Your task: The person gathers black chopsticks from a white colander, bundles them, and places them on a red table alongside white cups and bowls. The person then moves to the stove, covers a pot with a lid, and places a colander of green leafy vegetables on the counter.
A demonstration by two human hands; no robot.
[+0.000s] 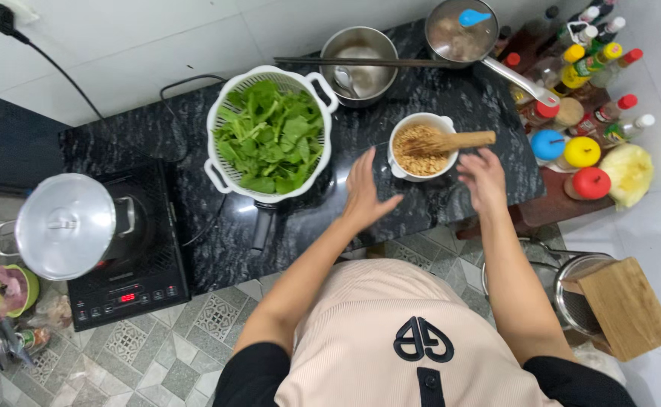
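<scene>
On the black stone counter [451,203], a white colander of greens [268,136] sits left of a white bowl of fried bits [419,147] with a wooden spatula [451,141]. Left hand [364,192] and right hand [485,181] flank the bowl, open, empty. Coloured-capped bottles [587,64] crowd right.

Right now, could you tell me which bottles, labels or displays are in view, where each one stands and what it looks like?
Cooktop display: front panel of the black induction cooktop, far left; small red glowing digits.
Condiment bottles: clustered at the counter's right end; yellow, red and white caps, coloured labels.
Round jars: right of the right hand; blue, yellow and red lids.
</scene>
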